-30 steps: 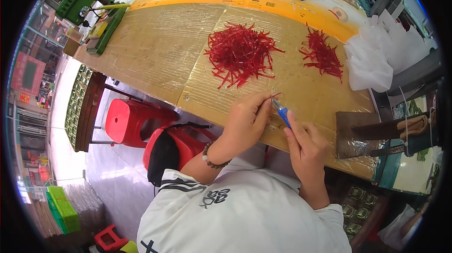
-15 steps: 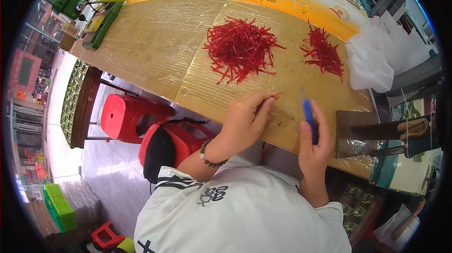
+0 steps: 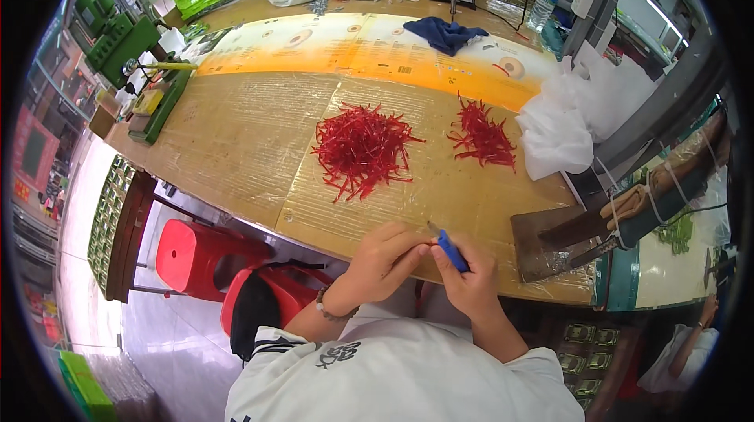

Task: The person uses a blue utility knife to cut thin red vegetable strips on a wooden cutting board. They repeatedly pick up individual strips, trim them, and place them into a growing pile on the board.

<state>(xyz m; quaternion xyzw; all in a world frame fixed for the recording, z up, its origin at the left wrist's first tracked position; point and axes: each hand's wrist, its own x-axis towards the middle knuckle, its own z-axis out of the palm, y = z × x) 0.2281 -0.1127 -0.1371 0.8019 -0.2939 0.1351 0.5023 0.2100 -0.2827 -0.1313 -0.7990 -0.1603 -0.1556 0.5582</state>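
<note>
White printed shirt, beaded bracelet (image 3: 330,314) on left wrist.

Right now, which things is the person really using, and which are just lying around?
In use:
left hand, pinching something small
right hand, holding the blue-handled knife
big red strip pile
small red strip pile

Lying about:
blue cloth
white plastic bags
red stools

A single wide fisheye view from a camera worn on the person's head, looking steeply down and forward. The person's own shoulders and forearms fill the lower edge, very near. The desk (image 3: 236,139) spreads across the middle, its straight edges bending toward the round black rim. The desk's far side and the room beyond curve along the top.
</note>
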